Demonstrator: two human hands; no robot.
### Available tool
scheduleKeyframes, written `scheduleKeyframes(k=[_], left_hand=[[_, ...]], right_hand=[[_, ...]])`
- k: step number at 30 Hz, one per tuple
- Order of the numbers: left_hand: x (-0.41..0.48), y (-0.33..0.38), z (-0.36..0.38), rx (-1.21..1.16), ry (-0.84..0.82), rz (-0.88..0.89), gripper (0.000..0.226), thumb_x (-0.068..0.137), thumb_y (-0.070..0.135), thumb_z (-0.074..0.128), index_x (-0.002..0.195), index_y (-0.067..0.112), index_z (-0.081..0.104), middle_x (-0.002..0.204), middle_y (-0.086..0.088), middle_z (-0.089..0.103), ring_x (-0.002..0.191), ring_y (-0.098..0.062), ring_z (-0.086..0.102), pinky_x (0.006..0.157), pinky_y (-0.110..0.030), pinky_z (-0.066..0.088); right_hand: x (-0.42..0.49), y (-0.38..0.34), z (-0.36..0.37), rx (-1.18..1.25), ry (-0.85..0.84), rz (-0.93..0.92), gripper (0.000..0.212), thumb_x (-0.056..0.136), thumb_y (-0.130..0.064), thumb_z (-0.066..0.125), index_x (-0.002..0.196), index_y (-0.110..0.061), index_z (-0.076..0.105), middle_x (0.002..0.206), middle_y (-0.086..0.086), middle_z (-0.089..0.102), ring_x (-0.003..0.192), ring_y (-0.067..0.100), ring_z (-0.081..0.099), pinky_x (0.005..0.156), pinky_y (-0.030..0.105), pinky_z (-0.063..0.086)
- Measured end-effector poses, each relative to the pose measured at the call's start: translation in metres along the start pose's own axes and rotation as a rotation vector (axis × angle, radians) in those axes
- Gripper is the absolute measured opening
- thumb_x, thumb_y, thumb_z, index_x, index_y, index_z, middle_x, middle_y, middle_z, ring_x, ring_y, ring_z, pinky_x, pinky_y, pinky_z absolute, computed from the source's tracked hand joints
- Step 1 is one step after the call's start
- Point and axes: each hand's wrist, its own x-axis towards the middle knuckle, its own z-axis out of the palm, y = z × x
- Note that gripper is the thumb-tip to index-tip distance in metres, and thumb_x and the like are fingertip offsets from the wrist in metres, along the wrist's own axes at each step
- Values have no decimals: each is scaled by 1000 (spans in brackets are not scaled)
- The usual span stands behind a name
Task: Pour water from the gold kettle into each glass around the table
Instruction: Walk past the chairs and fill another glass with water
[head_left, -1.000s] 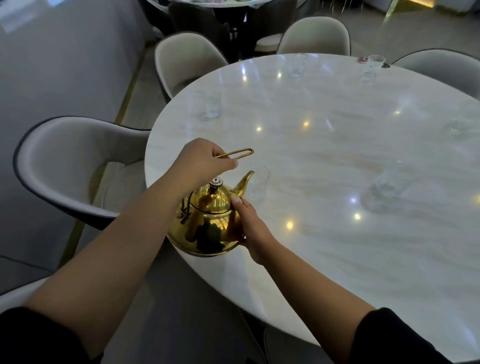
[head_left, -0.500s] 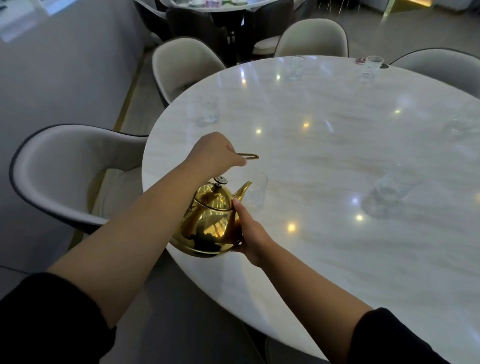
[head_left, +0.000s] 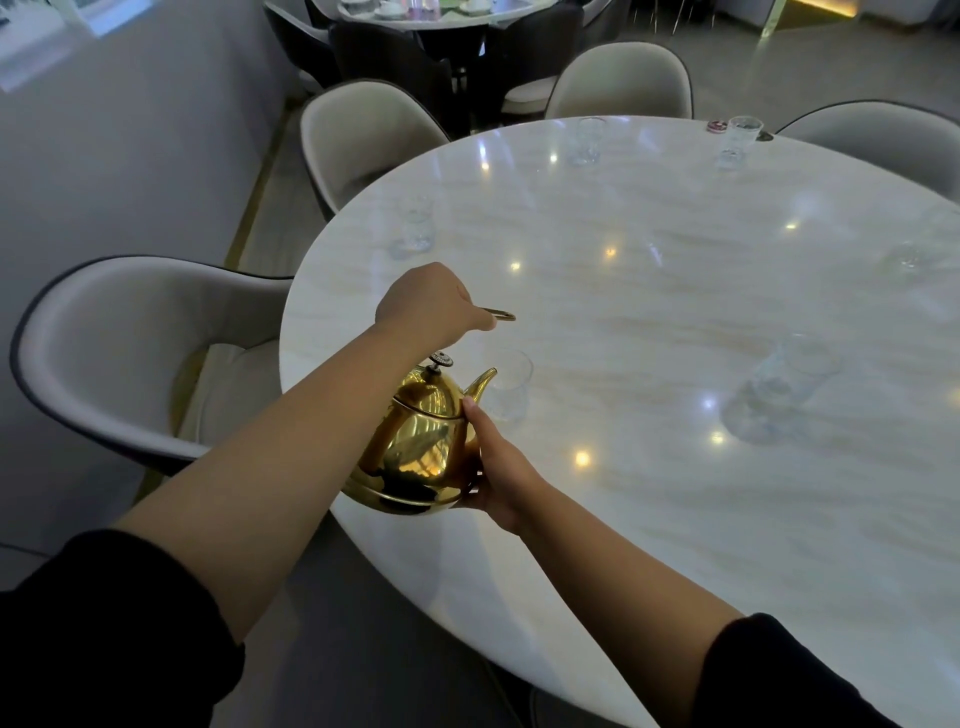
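While my left hand (head_left: 431, 304) grips the handle (head_left: 501, 314) and my right hand (head_left: 498, 467) cups the kettle (head_left: 421, 447), I should tip slowly, spout (head_left: 483, 382) over the glass (head_left: 511, 387).

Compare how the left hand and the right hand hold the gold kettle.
The left hand is closed in a fist round the thin handle, above the lid; the right hand lies against the gold kettle body, lower down. The left hand shows only its back; the right hand shows a straight thumb pointing up toward the spout. Both hold the same kettle, tilted toward the near glass.
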Motion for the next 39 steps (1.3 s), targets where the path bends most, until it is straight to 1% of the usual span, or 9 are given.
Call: scheduleKeyframes(k=[3, 6, 8, 12, 17, 22, 26, 34, 39], left_hand=[[4, 2, 1, 32, -4, 3, 24, 79, 36, 71, 78, 14, 62, 77, -8, 58, 70, -23, 52, 65, -30, 42], [8, 3, 2, 67, -8, 0, 26, 79, 38, 71, 80, 15, 58, 78, -7, 57, 71, -22, 53, 61, -27, 40], [10, 4, 3, 72, -5, 1, 26, 78, 39, 71, 82, 15, 62, 80, -7, 59, 72, -22, 54, 59, -25, 39], [12, 6, 4, 75, 3, -10, 41, 78, 40, 71, 101, 7, 71, 83, -7, 64, 76, -22, 58, 60, -26, 42], [15, 7, 5, 86, -3, -11, 42, 78, 40, 72, 103, 5, 71, 85, -8, 65, 78, -23, 60, 67, -29, 45], [17, 8, 6, 101, -14, -2, 36, 78, 39, 72, 97, 9, 69, 83, -7, 63, 75, -23, 58, 68, -30, 45], [19, 10, 8, 135, -13, 6, 30, 78, 39, 72, 89, 14, 62, 81, -5, 62, 74, -22, 58, 67, -29, 45], [21, 11, 10, 162, -9, 9, 40, 78, 40, 71, 103, 9, 69, 77, -3, 60, 75, -23, 58, 68, -29, 46], [23, 12, 10, 172, -4, 6, 41, 79, 40, 71, 103, 8, 68, 68, 0, 54, 74, -22, 57, 64, -28, 44]], right_hand=[[2, 1, -1, 19, 3, 10, 56, 95, -62, 38, 125, -16, 50, 98, 5, 60, 108, 29, 57, 96, 45, 50], [4, 1, 1, 35, 2, 11, 61, 94, -62, 39, 131, -15, 49, 111, 9, 59, 119, 34, 55, 102, 50, 47], [5, 1, 1, 48, -2, 7, 58, 94, -62, 39, 127, -16, 50, 109, 8, 59, 119, 34, 55, 102, 51, 47], [9, 0, 0, 70, -4, 5, 54, 94, -63, 39, 123, -19, 50, 107, 8, 59, 122, 35, 54, 103, 53, 46], [9, 0, -1, 83, -7, 3, 52, 95, -61, 39, 119, -17, 51, 99, 6, 60, 114, 33, 56, 101, 52, 48], [8, 2, 0, 109, -10, -3, 52, 94, -61, 41, 117, -16, 54, 102, 8, 61, 118, 36, 57, 100, 55, 47], [7, 1, 0, 128, -21, -2, 44, 95, -61, 40, 99, -21, 59, 99, 6, 61, 107, 31, 59, 99, 54, 49], [4, 1, 2, 133, -21, 2, 43, 94, -62, 39, 91, -23, 57, 98, 6, 60, 102, 30, 60, 98, 53, 49], [3, 0, 1, 139, -24, -5, 43, 95, -62, 39, 91, -24, 58, 97, 7, 61, 103, 31, 60, 99, 54, 49]])
